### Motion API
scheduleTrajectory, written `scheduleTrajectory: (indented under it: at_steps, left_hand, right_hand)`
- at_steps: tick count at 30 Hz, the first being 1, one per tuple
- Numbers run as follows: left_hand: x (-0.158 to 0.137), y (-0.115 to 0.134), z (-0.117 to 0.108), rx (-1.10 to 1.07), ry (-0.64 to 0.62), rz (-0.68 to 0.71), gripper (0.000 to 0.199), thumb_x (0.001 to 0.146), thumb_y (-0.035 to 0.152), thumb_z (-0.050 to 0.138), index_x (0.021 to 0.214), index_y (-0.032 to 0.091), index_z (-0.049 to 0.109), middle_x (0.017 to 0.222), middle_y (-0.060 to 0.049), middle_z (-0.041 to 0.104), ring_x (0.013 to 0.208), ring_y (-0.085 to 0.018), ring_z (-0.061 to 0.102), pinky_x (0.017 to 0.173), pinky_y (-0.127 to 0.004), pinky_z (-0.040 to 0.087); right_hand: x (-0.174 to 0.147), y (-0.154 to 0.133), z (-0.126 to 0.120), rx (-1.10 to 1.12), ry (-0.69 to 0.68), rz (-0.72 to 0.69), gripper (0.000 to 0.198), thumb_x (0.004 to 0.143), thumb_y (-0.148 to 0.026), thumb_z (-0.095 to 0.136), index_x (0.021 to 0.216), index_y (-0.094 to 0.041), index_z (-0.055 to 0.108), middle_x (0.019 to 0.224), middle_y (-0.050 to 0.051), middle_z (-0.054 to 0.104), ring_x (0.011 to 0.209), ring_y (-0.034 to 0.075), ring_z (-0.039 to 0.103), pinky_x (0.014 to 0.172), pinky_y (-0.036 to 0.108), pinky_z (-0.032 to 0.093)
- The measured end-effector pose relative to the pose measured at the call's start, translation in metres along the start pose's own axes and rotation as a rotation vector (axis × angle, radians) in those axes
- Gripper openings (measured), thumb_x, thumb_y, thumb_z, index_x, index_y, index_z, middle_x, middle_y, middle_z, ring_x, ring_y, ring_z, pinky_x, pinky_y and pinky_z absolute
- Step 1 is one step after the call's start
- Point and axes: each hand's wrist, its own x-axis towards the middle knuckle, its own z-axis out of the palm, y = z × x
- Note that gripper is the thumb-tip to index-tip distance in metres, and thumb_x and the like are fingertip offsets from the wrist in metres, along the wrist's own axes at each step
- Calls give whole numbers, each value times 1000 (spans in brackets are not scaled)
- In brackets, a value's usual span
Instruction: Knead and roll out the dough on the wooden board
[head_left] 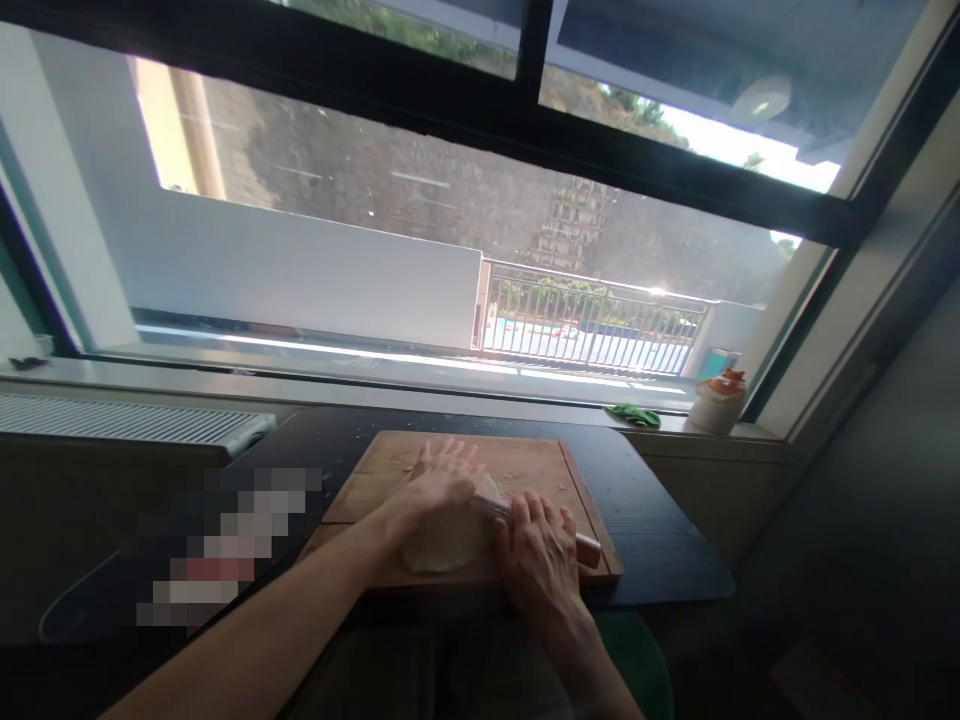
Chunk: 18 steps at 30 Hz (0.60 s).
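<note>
Flattened pale dough (444, 545) lies on a wooden cutting board (360, 490) in front of me. A rolling pin (493, 506), with a shiny body and a brown handle end, crosses the board at a slant. Over its right part, my right hand (538, 545) is curled with the fingers bent across it. My left hand (448, 478) is palm down at the far side of the dough, its fingers stretched out and slightly apart. Its palm covers where the pin's left end would lie, so I cannot tell whether it touches the pin.
The board stands on a dark table (660, 520) below a wide window. On the sill are a green cloth (634, 415) and a white container (716, 405) with an orange-brown top. A radiator (135, 420) is at the left. A pixelated patch hides the table's left side.
</note>
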Motion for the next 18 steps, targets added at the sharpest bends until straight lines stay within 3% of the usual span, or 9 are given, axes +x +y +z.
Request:
scheduleTrajectory:
  at_steps: [3, 6, 12, 18]
  left_hand:
    - [-26, 2, -6, 5, 11, -2, 50, 92, 35, 27, 138, 18, 43, 149, -10, 34, 139, -31, 24, 110, -56, 13]
    - [-31, 6, -10, -5, 0, -35, 52, 92, 33, 26, 139, 16, 40, 149, -11, 34, 139, -31, 22, 110, -59, 8]
    - [5, 11, -12, -48, -33, -79, 55, 91, 43, 28, 135, 14, 46, 140, -17, 45, 132, -33, 35, 107, -57, 20]
    - [35, 6, -3, -86, -11, -41, 55, 91, 46, 28, 129, 14, 51, 135, -15, 52, 135, -33, 29, 107, -51, 22]
  right_hand:
    - [-22, -6, 2, 20, 32, -24, 40, 93, -36, 39, 129, -22, 46, 132, 10, 52, 126, 27, 40, 107, 48, 18]
    - [-27, -5, 2, 41, 33, -48, 40, 92, -34, 40, 129, -22, 46, 127, 10, 55, 122, 26, 43, 107, 47, 18]
    - [2, 6, -3, 39, 22, -36, 27, 93, -33, 40, 114, -25, 55, 110, 6, 61, 107, 24, 51, 103, 44, 24]
    - [12, 5, 5, 30, 45, -6, 28, 93, -33, 39, 117, -25, 53, 113, 7, 59, 110, 24, 49, 105, 43, 21]
